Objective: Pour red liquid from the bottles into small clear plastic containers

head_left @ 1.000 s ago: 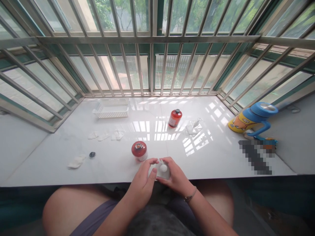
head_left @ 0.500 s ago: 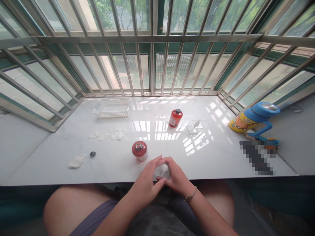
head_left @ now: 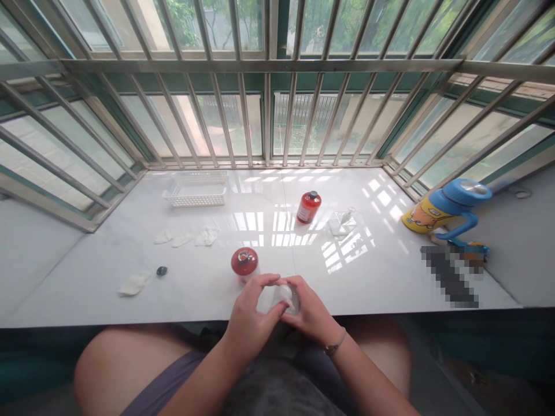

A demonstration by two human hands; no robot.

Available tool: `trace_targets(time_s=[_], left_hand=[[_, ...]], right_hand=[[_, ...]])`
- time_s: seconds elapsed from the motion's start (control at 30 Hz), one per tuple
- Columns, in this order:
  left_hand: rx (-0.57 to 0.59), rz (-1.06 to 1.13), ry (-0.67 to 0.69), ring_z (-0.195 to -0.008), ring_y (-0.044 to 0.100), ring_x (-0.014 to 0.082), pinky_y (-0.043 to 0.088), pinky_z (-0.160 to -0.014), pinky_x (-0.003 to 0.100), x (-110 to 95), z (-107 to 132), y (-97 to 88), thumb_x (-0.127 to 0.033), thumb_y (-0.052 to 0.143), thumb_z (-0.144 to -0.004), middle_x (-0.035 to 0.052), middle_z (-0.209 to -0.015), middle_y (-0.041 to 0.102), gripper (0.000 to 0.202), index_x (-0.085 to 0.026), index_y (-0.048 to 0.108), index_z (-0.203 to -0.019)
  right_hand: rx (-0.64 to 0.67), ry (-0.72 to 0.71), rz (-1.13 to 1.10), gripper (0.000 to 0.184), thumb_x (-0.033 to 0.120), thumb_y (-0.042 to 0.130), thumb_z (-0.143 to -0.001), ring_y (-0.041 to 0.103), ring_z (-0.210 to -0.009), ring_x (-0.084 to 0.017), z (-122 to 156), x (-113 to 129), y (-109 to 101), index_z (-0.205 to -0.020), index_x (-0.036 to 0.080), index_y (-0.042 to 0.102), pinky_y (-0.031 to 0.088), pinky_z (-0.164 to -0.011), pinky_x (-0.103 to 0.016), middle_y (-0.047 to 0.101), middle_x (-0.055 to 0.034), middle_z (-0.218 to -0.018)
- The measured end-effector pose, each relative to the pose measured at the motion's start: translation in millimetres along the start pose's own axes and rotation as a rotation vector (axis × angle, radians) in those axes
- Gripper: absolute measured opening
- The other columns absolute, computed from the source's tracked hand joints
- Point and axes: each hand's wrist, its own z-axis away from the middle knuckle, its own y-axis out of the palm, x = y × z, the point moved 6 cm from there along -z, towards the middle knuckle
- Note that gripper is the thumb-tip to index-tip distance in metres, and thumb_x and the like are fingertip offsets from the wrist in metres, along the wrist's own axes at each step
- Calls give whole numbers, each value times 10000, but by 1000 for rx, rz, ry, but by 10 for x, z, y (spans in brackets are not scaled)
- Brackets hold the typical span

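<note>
Near the front edge of the table, my right hand grips a small clear plastic packet with a white pump head inside. My left hand curves round the other side, its thumb and fingertips pinching the packet. Just beyond my left hand stands a red bottle with its neck uncovered; its lower part is partly hidden by my fingers. A second red bottle with a dark cap stands farther back. Beside it lies another clear packet with a pump head.
A black cap and crumpled white tissue lie at the left, with more white pieces behind. A white basket sits near the barred window. On the right are a blue-and-yellow flask and a blurred-out dark item.
My left hand has shifted slightly left and its thumb and fingers have spread apart, the thumb now over the packet. My right hand keeps its hold. The bottles stay put.
</note>
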Motion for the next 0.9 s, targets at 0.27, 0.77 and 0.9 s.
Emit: trace_targets(time_s=[0.27, 0.77, 0.9], left_hand=[[80, 73, -52, -1266, 719, 232, 560, -1133, 428, 107, 71, 10, -215, 686, -1007, 52, -1318, 762, 356, -300, 623, -1347], [38, 16, 21, -1221, 746, 246, 598, -1107, 430, -70, 97, -61, -188, 706, -978, 57, -1290, 779, 350, -298, 652, -1306], [39, 31, -26, -1226, 748, 261, 615, -1093, 445, -81, 89, -46, -197, 695, -980, 66, -1281, 784, 347, -295, 657, -1311]], right_hand=[[4, -10, -6, 651, 306, 858, -882, 654, -1216, -289, 7, 24, -5, -1424, 320, 499, 556, -1061, -492, 618, -79, -1349], [-1, 10, 26, 655, 325, 860, -866, 655, -1204, -295, 11, 3, 3, -1414, 306, 501, 562, -1052, -499, 617, -88, -1340], [-4, 9, 27, 669, 326, 855, -865, 655, -1213, -298, 13, -6, 2, -1429, 299, 496, 560, -1062, -496, 615, -94, -1355]])
